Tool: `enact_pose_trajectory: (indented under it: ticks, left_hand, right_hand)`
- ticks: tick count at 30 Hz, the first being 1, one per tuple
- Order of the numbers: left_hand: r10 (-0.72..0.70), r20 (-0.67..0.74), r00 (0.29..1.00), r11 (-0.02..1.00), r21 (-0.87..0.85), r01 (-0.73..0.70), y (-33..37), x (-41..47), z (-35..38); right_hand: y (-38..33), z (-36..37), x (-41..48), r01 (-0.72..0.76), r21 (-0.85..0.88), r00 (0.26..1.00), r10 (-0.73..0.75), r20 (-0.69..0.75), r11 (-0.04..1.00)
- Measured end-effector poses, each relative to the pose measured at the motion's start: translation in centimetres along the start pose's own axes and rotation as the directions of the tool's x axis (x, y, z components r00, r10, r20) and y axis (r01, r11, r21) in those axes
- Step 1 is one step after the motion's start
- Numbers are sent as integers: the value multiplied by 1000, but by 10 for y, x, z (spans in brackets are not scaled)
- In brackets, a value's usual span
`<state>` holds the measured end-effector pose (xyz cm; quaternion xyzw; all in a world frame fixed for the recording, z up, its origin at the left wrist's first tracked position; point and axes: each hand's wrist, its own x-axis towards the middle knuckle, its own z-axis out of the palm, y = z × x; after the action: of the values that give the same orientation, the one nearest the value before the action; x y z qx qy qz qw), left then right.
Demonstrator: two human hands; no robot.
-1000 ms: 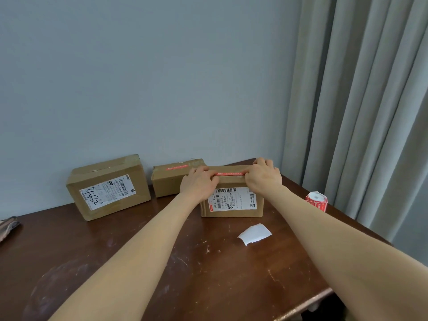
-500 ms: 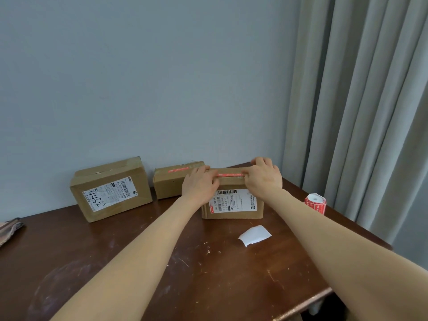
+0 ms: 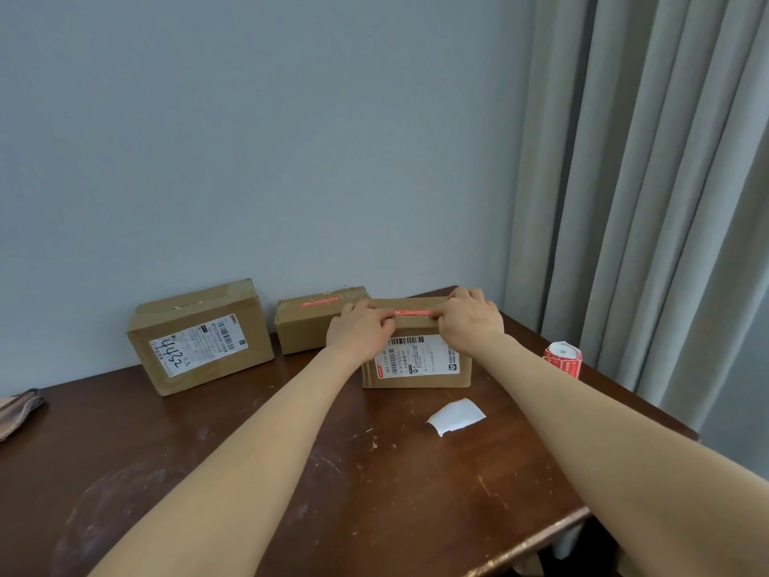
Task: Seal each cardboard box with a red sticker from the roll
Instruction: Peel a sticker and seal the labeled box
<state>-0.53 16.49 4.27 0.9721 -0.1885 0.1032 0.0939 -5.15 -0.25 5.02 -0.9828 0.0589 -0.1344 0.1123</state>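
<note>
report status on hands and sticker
Left hand and right hand pinch ends of red sticker atop front box. Big left box: no red sticker. Nothing blocking.

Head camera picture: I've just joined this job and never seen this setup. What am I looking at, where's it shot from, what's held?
No machine here: a person works with bare hands, filmed by one camera on their head, looking forward and down. The left hand and right hand each hold one end of a red sticker, laying it along the top of the nearest box. Behind and left of it stands a middle box already stickered, and a left box with none showing. Also on the table: the sticker roll at right, a white paper scrap in front, a cloth at the left edge.
</note>
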Motion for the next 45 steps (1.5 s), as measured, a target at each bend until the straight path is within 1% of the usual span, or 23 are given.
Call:
enact_pose_trajectory:
  ticks: [4,9,12,17,20,24,27,31,35,37,40,42,45]
  left_hand:
    - [22,-37,999,998,62,-20,1,2,-3]
    - [-12,-9,1000,998,58,12,-1,0,-3]
    - [25,-54,998,997,77,-21,1,2,-4]
    - [5,-30,1000,1000,15,-5,2,3,1]
    - [-8,-78,997,998,-56,4,0,9,-2]
    - [-19,-106,994,1000,-18,17,-2,10,-2]
    - [-8,-86,996,1000,14,9,-3,10,0]
    - [-20,-3,1000,999,33,21,-1,9,3]
    - [-31,19,999,999,23,31,-1,8,2]
    - [-15,-16,1000,1000,6,15,-2,8,1]
    - [32,-133,991,999,11,-30,-3,6,1]
    - [36,-137,990,999,17,-34,-3,5,2]
    - [14,-98,995,1000,0,-14,-2,4,0]
  right_hand:
    - [-2,-2,3,-6,-25,999,5,-41,1000]
    - [-6,-1,5,-11,-29,1000,11,1,1000]
    - [-6,-4,9,-4,-41,999,2,-45,999]
    - [-1,-4,6,-7,-5,1000,7,23,1000]
    - [0,-9,9,-3,10,1000,3,12,1000]
    - [1,-7,11,-27,38,1000,27,3,999]
    - [1,-5,12,-27,26,999,26,41,999]
    - [0,1,15,-32,-1,997,32,64,999]
    - [1,2,16,-44,6,996,43,74,999]
    - [2,-2,14,-24,17,999,23,48,1000]
    - [4,-7,10,4,44,999,-3,-39,999]
    - [4,-6,8,4,23,1000,-3,-30,1000]
    - [4,-4,7,-12,-8,1000,13,16,1000]
